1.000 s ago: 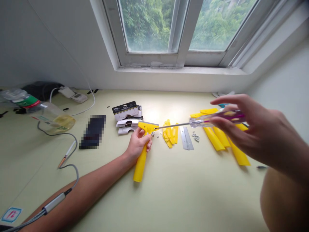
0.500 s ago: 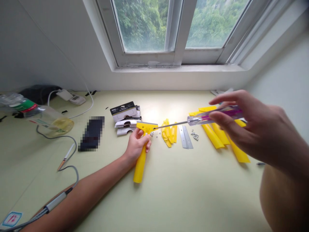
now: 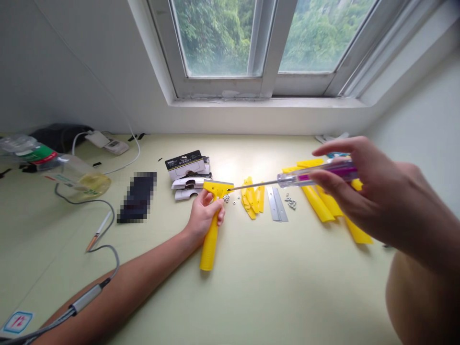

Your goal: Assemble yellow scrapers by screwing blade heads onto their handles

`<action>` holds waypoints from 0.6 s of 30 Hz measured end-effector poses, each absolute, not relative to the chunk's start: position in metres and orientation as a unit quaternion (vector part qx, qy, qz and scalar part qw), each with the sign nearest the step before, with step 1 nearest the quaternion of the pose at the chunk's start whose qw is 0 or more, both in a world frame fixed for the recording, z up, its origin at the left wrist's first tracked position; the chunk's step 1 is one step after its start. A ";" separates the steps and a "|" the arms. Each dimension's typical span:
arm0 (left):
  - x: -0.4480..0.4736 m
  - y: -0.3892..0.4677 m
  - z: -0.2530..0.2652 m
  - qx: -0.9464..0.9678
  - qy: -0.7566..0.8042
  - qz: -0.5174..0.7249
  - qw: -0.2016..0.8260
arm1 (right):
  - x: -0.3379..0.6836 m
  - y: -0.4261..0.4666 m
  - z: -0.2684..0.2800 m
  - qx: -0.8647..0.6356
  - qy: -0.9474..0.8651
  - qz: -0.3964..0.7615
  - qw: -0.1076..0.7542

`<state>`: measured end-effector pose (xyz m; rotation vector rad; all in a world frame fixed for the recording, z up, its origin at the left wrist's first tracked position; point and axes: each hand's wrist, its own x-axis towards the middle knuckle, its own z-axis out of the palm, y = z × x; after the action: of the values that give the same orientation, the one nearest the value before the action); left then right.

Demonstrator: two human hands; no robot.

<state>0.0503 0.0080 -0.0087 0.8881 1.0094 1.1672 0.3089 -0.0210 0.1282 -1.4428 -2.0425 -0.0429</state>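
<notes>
My left hand (image 3: 204,215) is wrapped round the neck of a yellow scraper (image 3: 209,247), its handle pointing toward me and a grey blade along its head. In my right hand (image 3: 373,187) is a screwdriver (image 3: 300,179) with a clear and purple handle, gripped between thumb and fingers. Its thin shaft reaches left, and the tip meets the right side of the scraper's head. A screw under the tip is too small to make out. Small nuts (image 3: 226,197) lie just beside my left fingers.
Yellow plates (image 3: 252,199), grey blades (image 3: 275,205), screws (image 3: 291,202) and yellow handles (image 3: 319,205) lie to the right. Black and white packaging (image 3: 185,165) sits behind the scraper. Leftward are a pixelated dark object (image 3: 138,197), a cable (image 3: 114,258) and a tilted bottle (image 3: 84,177).
The screwdriver and my right hand have shifted very slightly left, the tip staying at the scraper's head. My left hand keeps its hold, and the view has moved a little.
</notes>
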 end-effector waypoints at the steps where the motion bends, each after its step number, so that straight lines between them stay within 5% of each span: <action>1: 0.050 0.008 -0.009 0.387 0.441 0.509 0.630 | 0.310 -0.021 0.128 -0.560 -0.771 -0.025 0.304; 18: 0.050 0.009 -0.009 0.376 0.437 0.518 0.632 | 0.315 -0.011 0.124 -0.543 -0.780 0.014 0.310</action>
<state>0.0500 0.0089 -0.0094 0.8605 1.0010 1.1853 0.3150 -0.0107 0.1240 -1.4355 -2.0601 0.0379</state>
